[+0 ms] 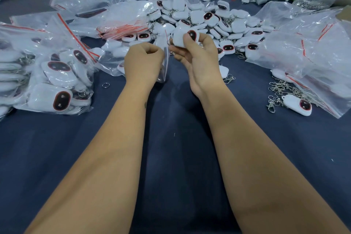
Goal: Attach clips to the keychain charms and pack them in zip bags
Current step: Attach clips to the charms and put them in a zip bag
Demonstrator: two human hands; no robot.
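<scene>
Holding a white charm [187, 38] up in the right hand [197, 59], fingers curled round it, left hand [143, 61] pinching a clear zip bag [165, 62] just beside, above the table [176, 157].

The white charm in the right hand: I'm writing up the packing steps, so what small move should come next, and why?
Probably slide the charm down into the small zip bag. The right hand grips the charm just above and beside the bag, which the left hand pinches at its top edge. Whether the bag's mouth is already open cannot be told.
</scene>
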